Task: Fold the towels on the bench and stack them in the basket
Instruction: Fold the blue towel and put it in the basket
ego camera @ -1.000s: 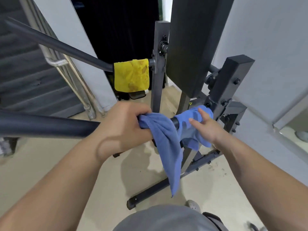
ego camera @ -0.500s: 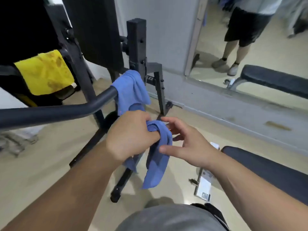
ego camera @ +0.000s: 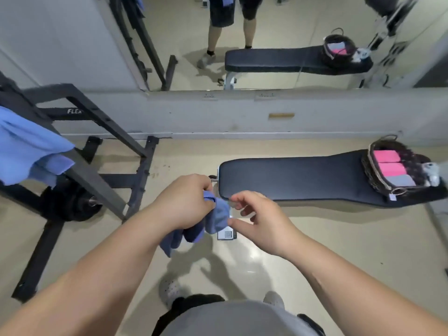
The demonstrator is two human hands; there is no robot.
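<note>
**A:** What are the hands doing?

**B:** The left hand (ego camera: pixel 185 202), at the centre of the view, grips a bunched blue towel (ego camera: pixel 218 218). Its fingers are curled round the top, and the rest of the cloth hangs toward 7 o'clock above the floor (ego camera: pixel 339 243). The right hand (ego camera: pixel 263 223) is just at 3 o'clock of the towel. It is loosely spread and holds nothing, with the thumb tip touching the towel's edge.

**A:** Where is the surface?

**B:** A dark padded surface (ego camera: pixel 291 180) starts at 1 o'clock of the hands and runs toward 3 o'clock. A basket (ego camera: pixel 372 174) stands on its 3 o'clock end. Folded pink towels (ego camera: pixel 388 162) and a grey towel (ego camera: pixel 400 181) lie side by side inside.

**A:** Anything else?

**B:** A second towel (ego camera: pixel 26 146), also blue, hangs over a black rack (ego camera: pixel 101 122) at 9 o'clock. A mirror (ego camera: pixel 184 32) is at 12 o'clock.
</note>
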